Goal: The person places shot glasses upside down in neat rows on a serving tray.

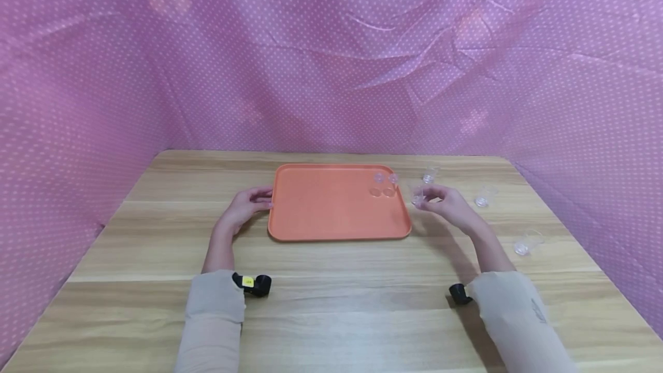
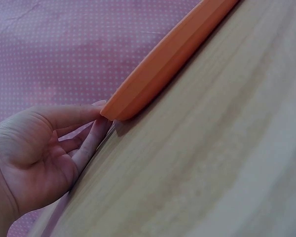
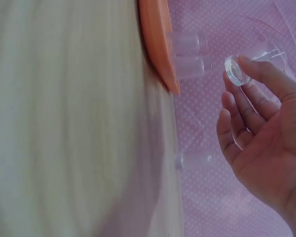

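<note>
Now the left hand (image 1: 242, 209) pinches the rim of one orange tray (image 1: 331, 206) toward the table's (image 1: 336, 321) far side, and the right hand (image 1: 449, 207) grips one clear glass (image 1: 415, 192) just off its right edge. Two upside-down glasses (image 1: 379, 178) sit at the tray's right; three loose glasses (image 1: 486, 195) stand further right, one just behind those gripping fingers. Dotted curtains (image 1: 290, 85) hem it all in. Glass outlines? Faint! Both sleeves (image 1: 213, 315) run out of frame.

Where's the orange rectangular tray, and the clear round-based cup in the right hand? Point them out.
Orange rectangular tray (image 1: 331, 203): head view, bare middle of its floor.
Held clear round-based cup (image 3: 234, 70): right wrist view, its base.
</note>
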The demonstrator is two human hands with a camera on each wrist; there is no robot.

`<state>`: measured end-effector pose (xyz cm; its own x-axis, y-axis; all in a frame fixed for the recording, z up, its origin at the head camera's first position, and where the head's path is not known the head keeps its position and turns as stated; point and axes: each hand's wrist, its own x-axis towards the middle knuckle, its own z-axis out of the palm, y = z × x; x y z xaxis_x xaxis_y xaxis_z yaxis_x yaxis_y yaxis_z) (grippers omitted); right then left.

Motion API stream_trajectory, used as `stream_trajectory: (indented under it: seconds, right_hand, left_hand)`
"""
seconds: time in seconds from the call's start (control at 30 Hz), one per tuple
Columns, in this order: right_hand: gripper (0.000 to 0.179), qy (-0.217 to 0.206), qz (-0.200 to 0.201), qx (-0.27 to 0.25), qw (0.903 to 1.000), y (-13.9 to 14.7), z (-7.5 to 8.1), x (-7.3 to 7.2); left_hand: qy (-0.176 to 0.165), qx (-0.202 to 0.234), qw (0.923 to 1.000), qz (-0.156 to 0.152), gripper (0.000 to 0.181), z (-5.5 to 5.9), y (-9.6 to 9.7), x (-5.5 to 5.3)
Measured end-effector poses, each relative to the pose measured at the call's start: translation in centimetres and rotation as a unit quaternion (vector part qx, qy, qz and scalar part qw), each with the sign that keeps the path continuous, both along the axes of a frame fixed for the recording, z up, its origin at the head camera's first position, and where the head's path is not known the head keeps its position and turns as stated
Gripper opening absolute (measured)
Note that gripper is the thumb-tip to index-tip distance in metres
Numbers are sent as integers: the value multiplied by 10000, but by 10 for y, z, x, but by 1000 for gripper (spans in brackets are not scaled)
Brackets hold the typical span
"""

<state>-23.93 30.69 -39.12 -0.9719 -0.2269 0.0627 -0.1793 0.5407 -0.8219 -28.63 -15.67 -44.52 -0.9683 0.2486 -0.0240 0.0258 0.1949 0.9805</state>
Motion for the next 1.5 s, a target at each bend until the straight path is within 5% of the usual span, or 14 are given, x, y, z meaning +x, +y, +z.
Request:
stream_trajectory:
  seconds: [0.6, 1.5]
  right_hand:
    - [38, 352, 40, -169, 9992, -47, 4, -27]
    - [36, 61, -500, -983, 9939, -88, 9, -41]
  left_hand:
    - [3, 54, 10000, 16, 51, 2, 2, 2]
    - [30, 33, 10000, -47, 52, 1, 0, 1]
